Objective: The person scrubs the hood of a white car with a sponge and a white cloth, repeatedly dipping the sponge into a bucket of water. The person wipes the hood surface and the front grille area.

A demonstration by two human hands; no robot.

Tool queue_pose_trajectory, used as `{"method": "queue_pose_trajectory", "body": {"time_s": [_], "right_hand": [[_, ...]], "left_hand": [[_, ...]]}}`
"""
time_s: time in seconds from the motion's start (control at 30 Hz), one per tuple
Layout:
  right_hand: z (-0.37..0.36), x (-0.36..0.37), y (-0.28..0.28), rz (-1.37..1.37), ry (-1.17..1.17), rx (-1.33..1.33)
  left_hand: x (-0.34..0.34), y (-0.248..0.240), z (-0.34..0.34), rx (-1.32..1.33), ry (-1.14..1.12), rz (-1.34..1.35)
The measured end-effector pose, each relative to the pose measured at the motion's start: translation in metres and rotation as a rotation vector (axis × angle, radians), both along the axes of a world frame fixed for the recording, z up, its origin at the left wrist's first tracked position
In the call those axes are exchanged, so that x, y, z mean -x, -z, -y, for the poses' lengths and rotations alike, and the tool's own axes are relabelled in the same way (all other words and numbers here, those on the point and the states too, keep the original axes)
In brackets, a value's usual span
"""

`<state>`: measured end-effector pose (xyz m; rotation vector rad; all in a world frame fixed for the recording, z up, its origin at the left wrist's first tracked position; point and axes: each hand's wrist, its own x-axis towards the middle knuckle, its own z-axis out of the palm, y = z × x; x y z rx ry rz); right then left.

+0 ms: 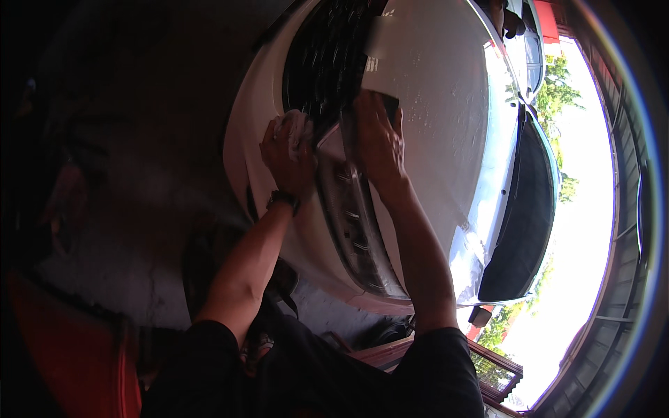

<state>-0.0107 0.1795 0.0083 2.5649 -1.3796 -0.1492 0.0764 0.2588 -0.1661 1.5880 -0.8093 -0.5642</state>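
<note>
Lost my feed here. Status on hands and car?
Left hand pressing a cloth by the grille. Right hand flat on the car above the headlight. Nothing in the way.

We see a white car [432, 90] with a black mesh grille [324, 59] and a dark windscreen [523, 216]. A pale, whitish cloth [293, 129] sits by the grille. The wristband [283, 200] and sleeves [439, 369] are black, the ground [146, 181] grey.
</note>
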Motion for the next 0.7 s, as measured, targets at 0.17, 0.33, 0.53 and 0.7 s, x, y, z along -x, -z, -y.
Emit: {"method": "queue_pose_trajectory", "body": {"time_s": [0.17, 0.33, 0.53, 0.7], "right_hand": [[-0.001, 0.005, -0.001, 0.03, -0.093, -0.002], [0.064, -0.024, 0.001, 0.181, 0.057, 0.039], [-0.117, 0.085, -0.033, 0.172, 0.116, -0.178], [-0.2, 0.183, -0.06, 0.363, 0.762, 0.225]], "left_hand": [[-0.014, -0.007, -0.003, -0.012, -0.005, 0.094], [-0.003, 0.011, 0.011, 0.048, -0.064, 0.226], [0.017, -0.004, -0.004, 0.094, -0.029, 0.059], [0.007, 0.013, 0.006, 0.149, -0.06, 0.166]]}}
